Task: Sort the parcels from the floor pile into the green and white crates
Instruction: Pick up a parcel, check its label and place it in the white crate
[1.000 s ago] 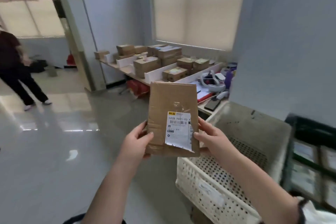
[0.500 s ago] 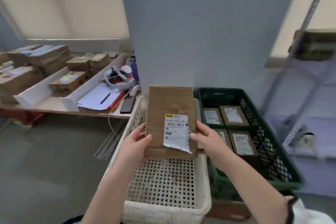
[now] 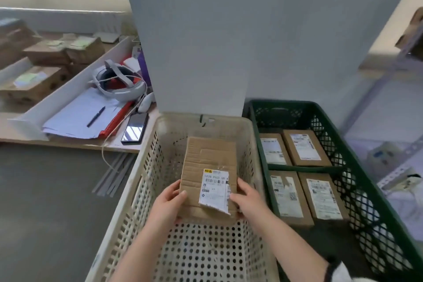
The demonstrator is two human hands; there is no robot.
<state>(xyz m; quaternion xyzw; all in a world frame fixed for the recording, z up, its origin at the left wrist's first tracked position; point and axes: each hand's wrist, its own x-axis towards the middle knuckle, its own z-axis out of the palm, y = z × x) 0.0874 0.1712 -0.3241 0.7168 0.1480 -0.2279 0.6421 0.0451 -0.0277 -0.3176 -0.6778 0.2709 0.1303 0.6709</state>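
I hold a flat brown cardboard parcel (image 3: 207,167) with a white shipping label inside the white perforated crate (image 3: 146,181). My left hand (image 3: 169,201) grips its lower left edge and my right hand (image 3: 248,199) grips its lower right edge. The parcel is tilted, low over the crate's holed floor. No other parcel shows in the white crate. To the right stands the green crate (image 3: 357,167), which contains several labelled brown parcels (image 3: 305,147) lying flat.
A low table (image 3: 68,143) at the left carries papers, a pen, a phone (image 3: 135,128), a white headset (image 3: 119,84) and boxes behind white dividers. A grey pillar (image 3: 194,41) rises behind the crates. Metal shelving (image 3: 393,89) stands at the right. Grey floor lies at the left.
My view turned right and down from the room to the crates. Both hands lowered the parcel from chest height down into the white crate.
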